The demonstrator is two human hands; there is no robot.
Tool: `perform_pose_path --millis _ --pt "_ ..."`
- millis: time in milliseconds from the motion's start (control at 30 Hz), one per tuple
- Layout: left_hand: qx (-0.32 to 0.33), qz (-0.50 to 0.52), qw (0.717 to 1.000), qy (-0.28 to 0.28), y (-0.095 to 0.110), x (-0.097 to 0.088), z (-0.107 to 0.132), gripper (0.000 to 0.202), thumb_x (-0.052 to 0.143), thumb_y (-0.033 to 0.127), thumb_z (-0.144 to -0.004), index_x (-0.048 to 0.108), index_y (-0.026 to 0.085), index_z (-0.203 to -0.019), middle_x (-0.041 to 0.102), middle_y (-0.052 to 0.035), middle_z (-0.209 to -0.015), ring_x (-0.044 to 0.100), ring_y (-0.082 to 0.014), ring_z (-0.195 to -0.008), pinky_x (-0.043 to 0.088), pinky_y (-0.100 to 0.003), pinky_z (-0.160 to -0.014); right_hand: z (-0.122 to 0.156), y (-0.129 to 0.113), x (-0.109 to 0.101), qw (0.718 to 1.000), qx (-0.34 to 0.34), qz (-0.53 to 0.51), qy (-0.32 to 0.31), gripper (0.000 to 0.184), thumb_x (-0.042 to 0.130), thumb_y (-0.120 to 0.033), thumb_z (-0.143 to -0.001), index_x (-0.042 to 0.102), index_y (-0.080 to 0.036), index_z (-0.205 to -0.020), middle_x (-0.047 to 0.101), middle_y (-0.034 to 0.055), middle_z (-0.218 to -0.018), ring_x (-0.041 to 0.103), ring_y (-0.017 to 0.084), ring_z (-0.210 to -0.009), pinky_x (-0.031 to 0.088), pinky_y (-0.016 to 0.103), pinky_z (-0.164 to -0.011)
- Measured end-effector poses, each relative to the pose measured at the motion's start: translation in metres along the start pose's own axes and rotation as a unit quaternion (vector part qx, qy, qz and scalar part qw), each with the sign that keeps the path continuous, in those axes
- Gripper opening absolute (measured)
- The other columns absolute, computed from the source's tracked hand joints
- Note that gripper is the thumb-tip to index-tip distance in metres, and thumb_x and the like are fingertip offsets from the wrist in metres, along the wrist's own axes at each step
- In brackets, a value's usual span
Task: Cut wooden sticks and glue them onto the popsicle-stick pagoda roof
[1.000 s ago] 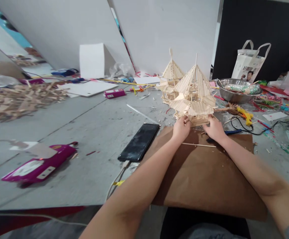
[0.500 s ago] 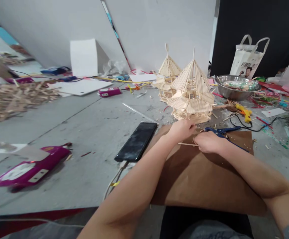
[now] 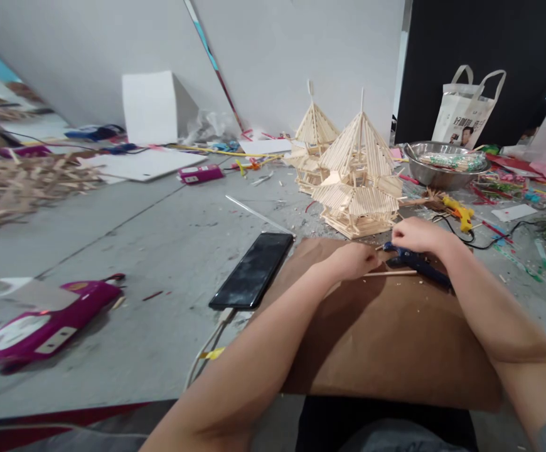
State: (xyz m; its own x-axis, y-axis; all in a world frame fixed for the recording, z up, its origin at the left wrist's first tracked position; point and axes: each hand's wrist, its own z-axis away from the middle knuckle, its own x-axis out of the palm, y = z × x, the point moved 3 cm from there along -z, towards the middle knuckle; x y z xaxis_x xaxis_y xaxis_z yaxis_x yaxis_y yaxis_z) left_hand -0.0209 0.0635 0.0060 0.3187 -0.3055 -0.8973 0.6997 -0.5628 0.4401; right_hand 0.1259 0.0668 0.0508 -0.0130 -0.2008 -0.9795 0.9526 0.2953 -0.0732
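Since the frame half a second ago, the right hand (image 3: 418,234) has shifted from the near side of the blue pliers (image 3: 417,263) to their far side, while the left hand (image 3: 355,260) has drawn back to a spot just left of the pliers' head. Nearest, the brown board (image 3: 371,345) spreads from below the pliers toward the person. A thin stick (image 3: 390,273) lies crosswise on it, just nearer than the pliers, its left end by the left hand. Slanting, the pliers' long axis runs from a head pointing away and left to handles reaching back and right, under the right forearm, making the right hand the nearer. Both hands are loosely curled; whether either grips anything cannot be told. Beyond the pliers and leftward stands the front stick pavilion (image 3: 360,188), touched by neither hand.
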Motion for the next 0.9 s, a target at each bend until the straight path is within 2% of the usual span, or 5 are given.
perform_pose_path --millis 167,267,433,667,900 --pt "-0.013 -0.075 0.997 -0.009 0.002 0.006 0.000 0.026 0.046 0.038 -0.076 0.066 0.021 -0.073 0.068 -0.0079 -0.079 0.061 -0.0201 -0.069 0.044 -0.028 -0.064 -0.034 0.047 -0.003 0.979 0.182 0.021 0.088 0.033 0.042 -0.026 -0.079 0.064 -0.015 -0.101 0.062 0.0160 -0.109 0.059 0.028 -0.098 0.045 0.033 -0.073" --pt "-0.021 -0.080 0.997 -0.002 0.002 0.007 -0.001 0.024 0.047 0.037 -0.076 0.066 0.021 -0.075 0.068 -0.0084 -0.082 0.062 -0.0210 -0.073 0.045 -0.028 -0.066 -0.056 0.056 0.008 0.979 0.190 0.021 0.075 0.037 0.043 -0.022 -0.079 0.059 -0.013 -0.112 0.061 0.0189 -0.111 0.059 0.027 -0.100 0.046 0.033 -0.074" --pt "-0.027 -0.095 0.995 -0.010 0.002 0.008 0.000 0.025 0.047 0.037 -0.076 0.065 0.020 -0.079 0.068 -0.0100 -0.085 0.063 -0.0239 -0.078 0.046 -0.031 -0.068 -0.070 0.066 0.022 0.985 0.170 0.027 0.017 0.032 0.047 -0.019 -0.078 0.064 -0.007 -0.104 0.063 0.0201 -0.107 0.060 0.023 -0.100 0.044 0.026 -0.076" --pt "-0.033 -0.102 0.994 0.012 -0.005 0.003 -0.004 0.025 0.041 0.031 -0.080 0.062 0.020 -0.087 0.067 -0.0108 -0.088 0.063 -0.0253 -0.083 0.046 -0.033 -0.071 -0.049 0.078 0.004 0.980 0.176 0.080 -0.042 0.037 0.057 -0.027 -0.067 0.066 -0.008 -0.098 0.063 0.0201 -0.107 0.060 0.030 -0.095 0.046 0.036 -0.074" --pt "-0.057 -0.102 0.991 0.072 -0.013 0.008 -0.011 0.027 0.040 0.036 -0.083 0.059 0.020 -0.095 0.065 -0.0113 -0.096 0.063 -0.0251 -0.087 0.046 -0.035 -0.073 0.004 0.087 -0.020 0.985 0.161 0.014 -0.054 0.018 0.048 -0.026 -0.069 0.063 -0.016 -0.070 0.066 0.0063 -0.066 0.058 0.015 -0.052 0.040 0.025 -0.049"
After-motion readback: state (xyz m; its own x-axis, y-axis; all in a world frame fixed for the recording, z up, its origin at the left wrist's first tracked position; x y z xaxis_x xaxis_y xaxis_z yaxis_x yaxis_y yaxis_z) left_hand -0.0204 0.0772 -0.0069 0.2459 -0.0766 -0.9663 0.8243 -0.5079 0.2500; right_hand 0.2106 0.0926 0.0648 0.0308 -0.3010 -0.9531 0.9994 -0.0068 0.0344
